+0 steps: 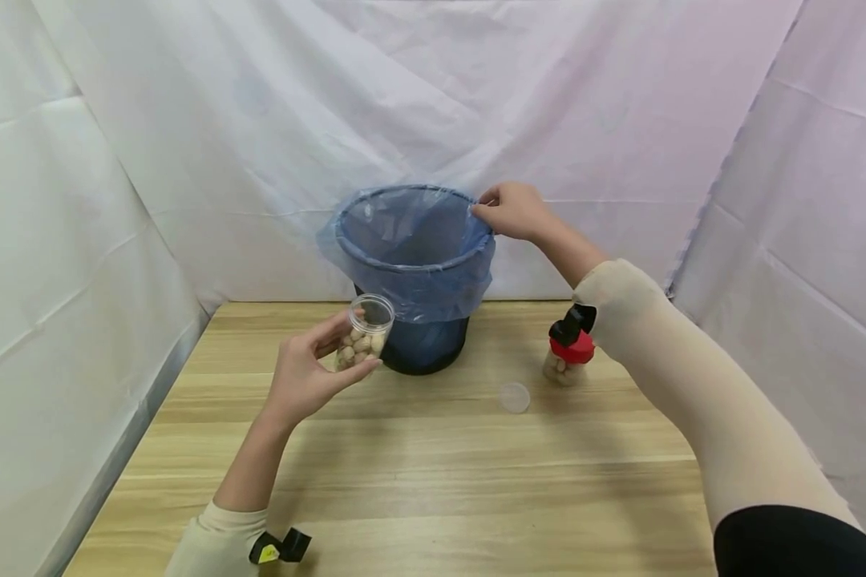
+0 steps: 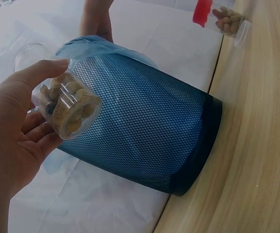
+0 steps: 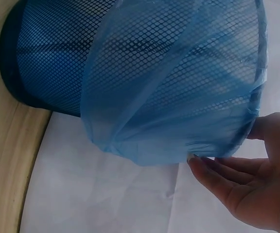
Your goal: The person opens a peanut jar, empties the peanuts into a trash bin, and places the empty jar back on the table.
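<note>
My left hand (image 1: pixel 310 365) grips a clear plastic jar (image 1: pixel 364 324) of beige nuts, tilted, with no lid on it. The jar is in front of the mesh trash bin (image 2: pixel 145 111), near its rim. A blue bag (image 1: pixel 433 292) lines the bin and is folded down over its outside. At the bin's right side, my right hand (image 1: pixel 512 210) pinches the bag at the rim. In the right wrist view, thumb and fingers (image 3: pixel 213 182) of that hand meet the bag's edge; part of the grip is hidden.
A second jar (image 1: pixel 563 370) of nuts with a red lid (image 1: pixel 573 349) stands right of the bin, near my right sleeve. A translucent round disc (image 1: pixel 515 397) lies beside it on the wooden table (image 1: pixel 404 497). White cloth (image 1: pixel 260 120) hangs behind and at both sides.
</note>
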The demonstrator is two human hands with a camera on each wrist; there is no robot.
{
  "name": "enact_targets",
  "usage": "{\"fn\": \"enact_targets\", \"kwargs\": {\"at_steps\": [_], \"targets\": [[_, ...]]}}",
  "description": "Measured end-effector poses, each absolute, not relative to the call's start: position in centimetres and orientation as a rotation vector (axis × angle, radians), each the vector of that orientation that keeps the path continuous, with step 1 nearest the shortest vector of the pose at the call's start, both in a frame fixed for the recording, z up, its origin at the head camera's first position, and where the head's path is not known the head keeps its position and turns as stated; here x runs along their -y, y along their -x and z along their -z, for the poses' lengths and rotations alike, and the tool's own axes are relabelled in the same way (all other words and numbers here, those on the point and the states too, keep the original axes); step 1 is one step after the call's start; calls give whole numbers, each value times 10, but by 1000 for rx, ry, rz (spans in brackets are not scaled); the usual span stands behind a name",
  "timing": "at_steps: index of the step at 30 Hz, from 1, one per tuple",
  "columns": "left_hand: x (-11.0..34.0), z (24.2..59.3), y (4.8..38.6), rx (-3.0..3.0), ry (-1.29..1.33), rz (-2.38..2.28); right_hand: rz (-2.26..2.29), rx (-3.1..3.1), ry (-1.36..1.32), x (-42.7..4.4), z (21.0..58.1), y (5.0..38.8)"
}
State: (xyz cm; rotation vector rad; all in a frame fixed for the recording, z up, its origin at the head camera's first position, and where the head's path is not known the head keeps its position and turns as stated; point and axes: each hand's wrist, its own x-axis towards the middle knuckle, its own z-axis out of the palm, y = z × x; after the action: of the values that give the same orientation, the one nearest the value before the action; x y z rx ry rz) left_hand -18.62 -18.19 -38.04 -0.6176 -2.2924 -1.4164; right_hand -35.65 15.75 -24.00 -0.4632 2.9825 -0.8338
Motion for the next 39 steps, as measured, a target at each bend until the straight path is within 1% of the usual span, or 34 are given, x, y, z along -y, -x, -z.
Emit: {"fn": "enact_targets", "kwargs": {"at_steps": [11,28,39], "targets": [[180,378,185,2294,611,1421,837,-3018,436,-151,238,358],[181,377,184,2308,585,1437,820,-3119,493,-149,247,357],[186,372,183,2326,555,1435,872,-3073,411,-147,247,358]]}}
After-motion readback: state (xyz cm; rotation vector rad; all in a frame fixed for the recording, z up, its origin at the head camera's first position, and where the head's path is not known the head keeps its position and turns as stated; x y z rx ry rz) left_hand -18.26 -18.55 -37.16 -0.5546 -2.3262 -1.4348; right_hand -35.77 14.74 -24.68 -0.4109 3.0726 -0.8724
